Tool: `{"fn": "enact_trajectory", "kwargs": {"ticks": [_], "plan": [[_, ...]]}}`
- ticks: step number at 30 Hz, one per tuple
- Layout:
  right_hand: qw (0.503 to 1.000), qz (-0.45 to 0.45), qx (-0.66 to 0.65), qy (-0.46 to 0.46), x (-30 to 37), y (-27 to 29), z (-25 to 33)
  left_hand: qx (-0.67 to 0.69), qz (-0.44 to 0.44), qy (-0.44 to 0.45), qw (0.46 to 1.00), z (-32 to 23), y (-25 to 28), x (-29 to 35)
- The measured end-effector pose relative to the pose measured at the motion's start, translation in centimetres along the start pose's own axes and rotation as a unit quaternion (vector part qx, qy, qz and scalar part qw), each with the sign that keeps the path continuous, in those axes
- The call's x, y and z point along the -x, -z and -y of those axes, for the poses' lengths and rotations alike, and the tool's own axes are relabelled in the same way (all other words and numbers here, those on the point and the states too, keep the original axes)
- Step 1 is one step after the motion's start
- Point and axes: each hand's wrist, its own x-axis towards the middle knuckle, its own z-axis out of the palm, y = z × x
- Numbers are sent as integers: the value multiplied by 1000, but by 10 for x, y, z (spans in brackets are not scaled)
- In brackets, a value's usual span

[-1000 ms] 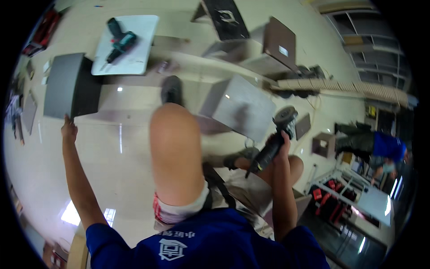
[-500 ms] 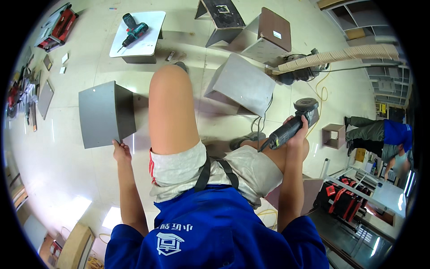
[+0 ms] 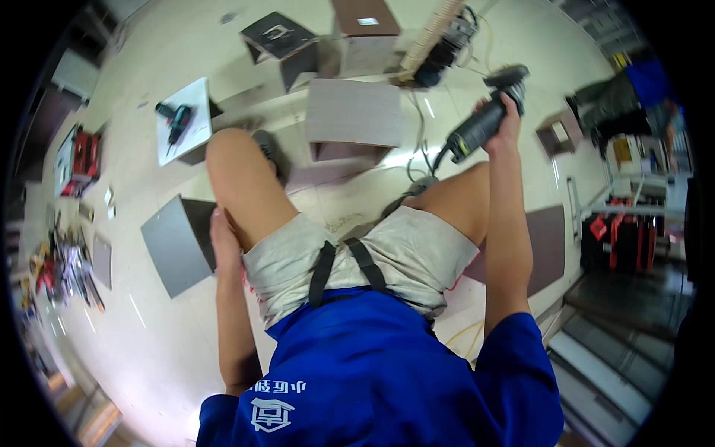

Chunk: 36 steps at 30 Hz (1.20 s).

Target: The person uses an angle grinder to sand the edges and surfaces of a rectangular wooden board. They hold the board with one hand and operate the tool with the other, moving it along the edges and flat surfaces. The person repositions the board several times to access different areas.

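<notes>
My right hand (image 3: 509, 119) is wrapped round a black angle grinder (image 3: 477, 132), raised above my right knee. The disc head of the grinder points away from me, and its cord hangs from the near end. My left hand (image 3: 225, 237) lies against the outer side of my left thigh, fingers stretched out and slightly blurred, with nothing seen in it. Right beside that hand stands a grey box-shaped stool (image 3: 177, 242) on the floor. Ahead, between my knees, is another grey stool (image 3: 354, 112) with an open side facing me.
A white-topped stool (image 3: 195, 112) bears a green cordless drill (image 3: 177, 123). Farther off stand a dark stool (image 3: 279, 36) and a brown-topped one (image 3: 366, 18). A ribbed hose (image 3: 432, 37) and cords cross the floor. Tools (image 3: 67, 261) lie at left; another person (image 3: 622, 97) bends at right.
My left hand has left the edge of the grey stool and come to my thigh. My right hand has lifted the grinder up and away. My view has turned, and my knees are wider apart.
</notes>
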Motion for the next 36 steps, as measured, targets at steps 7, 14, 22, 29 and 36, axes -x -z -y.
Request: {"fn": "enact_trajectory", "kwargs": {"ticks": [7, 14, 22, 29, 36], "plan": [[995, -50, -82, -13, -15, 31, 10, -140, 108, -354, 918, -98, -72, -5], [980, -113, -163, -33, -36, 66, -20, -436, 436, -296, 730, 2, -268, -38], [952, -239, -180, 73, -56, 30, -25, -269, 545, -93, 789, 150, -415, 10], [989, -140, -51, 24, -78, 3, -19, -399, 518, -195, 731, 172, -465, -33], [985, -144, -78, -49, -99, -29, -37, -482, 467, -214, 710, 154, -466, -89]]}}
